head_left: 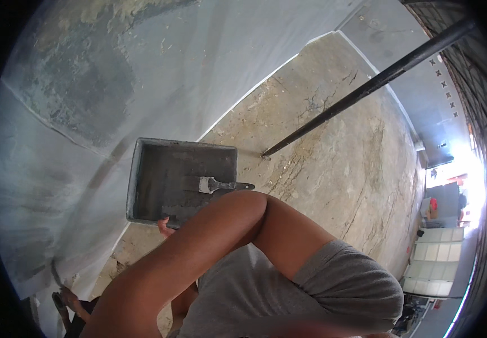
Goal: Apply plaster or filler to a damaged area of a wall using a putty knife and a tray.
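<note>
A dark grey rectangular paint tray (pixel 187 143) is held out in front of me beside the wall. Fingers of my left hand (pixel 165 227) grip its near rim; the rest of that hand is hidden behind my bent right arm (pixel 204 239). Inside the tray is a dark, wet-looking layer. A flat paintbrush (pixel 226 185), its bristles coated pale grey, lies across the tray with the handle end jutting past the right rim. My right elbow points forward. The right forearm runs off toward the lower left, and my right hand is not in view.
A grey-painted wall (pixel 170 62) with darker patches rises on the left. A dark pole (pixel 361 93) slants up from the cracked concrete floor (pixel 333 163). At lower left shows a limb (pixel 73 303) beside a dark object I cannot make out. White cabinets (pixel 435 253) stand far right.
</note>
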Demonstrator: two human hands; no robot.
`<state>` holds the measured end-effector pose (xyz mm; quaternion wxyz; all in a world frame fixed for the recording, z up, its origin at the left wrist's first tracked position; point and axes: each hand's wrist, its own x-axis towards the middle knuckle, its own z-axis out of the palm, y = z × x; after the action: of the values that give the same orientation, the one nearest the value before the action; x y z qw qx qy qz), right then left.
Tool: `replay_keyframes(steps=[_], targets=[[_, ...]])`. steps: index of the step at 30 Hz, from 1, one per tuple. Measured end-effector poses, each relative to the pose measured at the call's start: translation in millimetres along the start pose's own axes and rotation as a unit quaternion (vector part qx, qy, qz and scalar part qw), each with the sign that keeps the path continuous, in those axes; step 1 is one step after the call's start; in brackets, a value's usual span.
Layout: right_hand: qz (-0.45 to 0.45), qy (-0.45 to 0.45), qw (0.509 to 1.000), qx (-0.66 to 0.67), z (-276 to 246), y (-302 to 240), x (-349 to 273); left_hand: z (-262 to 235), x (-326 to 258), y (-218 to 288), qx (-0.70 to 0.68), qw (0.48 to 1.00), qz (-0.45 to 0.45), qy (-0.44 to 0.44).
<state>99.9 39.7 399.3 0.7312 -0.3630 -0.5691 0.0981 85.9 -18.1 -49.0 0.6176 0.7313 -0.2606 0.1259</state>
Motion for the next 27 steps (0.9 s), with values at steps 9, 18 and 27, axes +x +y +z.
replay_keyframes(steps=[9,18,27], targets=[[0.217,0.015,0.962,0.167,-3,-13,-60,-23,16,80,-0.157,0.891,-0.365,0.221],[0.407,-0.051,0.908,0.086,19,-21,-122,6,16,70,-0.521,0.580,-0.548,0.303],[0.387,-0.124,0.906,0.121,-4,-8,-120,11,4,38,-0.572,0.574,-0.518,0.276]])
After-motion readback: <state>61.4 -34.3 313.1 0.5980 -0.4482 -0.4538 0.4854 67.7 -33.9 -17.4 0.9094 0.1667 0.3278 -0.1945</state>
